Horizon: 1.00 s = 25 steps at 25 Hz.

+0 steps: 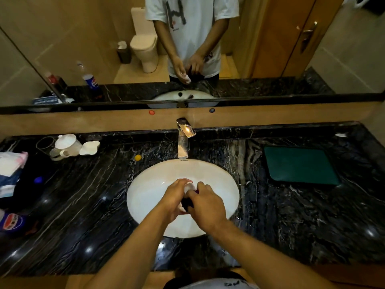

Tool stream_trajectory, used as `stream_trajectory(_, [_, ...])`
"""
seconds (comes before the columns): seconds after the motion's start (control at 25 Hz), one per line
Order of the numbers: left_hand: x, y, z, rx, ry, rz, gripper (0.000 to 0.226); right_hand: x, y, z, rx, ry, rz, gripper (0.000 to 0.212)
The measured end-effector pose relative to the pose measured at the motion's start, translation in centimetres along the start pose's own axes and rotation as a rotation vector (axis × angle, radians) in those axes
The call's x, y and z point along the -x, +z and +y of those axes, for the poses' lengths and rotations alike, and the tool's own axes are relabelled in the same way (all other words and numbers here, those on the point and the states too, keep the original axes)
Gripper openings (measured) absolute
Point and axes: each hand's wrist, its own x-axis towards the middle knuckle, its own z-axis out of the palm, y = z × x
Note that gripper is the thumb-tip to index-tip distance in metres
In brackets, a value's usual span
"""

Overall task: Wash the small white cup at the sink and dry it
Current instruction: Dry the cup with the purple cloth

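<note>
Left hand (174, 198) curled round small white cup (189, 187), right hand (205, 207) gripping dark cloth (186, 203) against it

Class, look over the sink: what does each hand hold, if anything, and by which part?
The left hand holds the small white cup round its side. The right hand grips a dark cloth against the cup; by which part cannot be told.

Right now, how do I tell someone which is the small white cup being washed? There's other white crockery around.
Start at the white oval sink set in the black marble counter, below the chrome tap. Over the basin, the left hand holds the small white cup while the right hand presses a dark cloth against it. The white teapot and other crockery sit untouched on the counter's far left.
</note>
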Motion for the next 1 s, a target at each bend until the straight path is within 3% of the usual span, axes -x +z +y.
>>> stream_trajectory(0.2, [1.1, 0.0, 0.2, 0.176, -0.198, -0.158, 0.033, -1.2, -0.6, 1.0, -0.047, -0.007, 0.196, 0.045])
stream_trajectory(0.36, [1.3, -0.7, 0.8, 0.099, -0.215, -0.179, 0.045, -1.9, -2.3, 2.1, -0.206, 0.012, 0.076, 0.060])
stream_trajectory(0.44, [1.3, -0.7, 1.2, 0.009, -0.194, -0.176, 0.052, -2.1, -3.1, 2.2, -0.364, 0.146, -0.036, 0.052])
stream_trajectory(0.6, [0.9, 0.2, 2.6, -0.070, -0.007, 0.001, 0.035, -1.8, -4.1, 0.7, -0.589, 0.325, -0.232, 0.043])
stream_trajectory(0.84, [1.6, 2.7, 2.5, -0.086, 0.227, 0.107, 0.021, -2.3, -4.5, 0.9, -0.829, 0.567, -0.036, 0.041])
stream_trajectory(1.0, [1.5, 3.1, 2.8, -0.079, 0.146, 0.050, 0.027, -2.3, -3.8, 1.2, -1.105, 0.578, 0.063, 0.042])
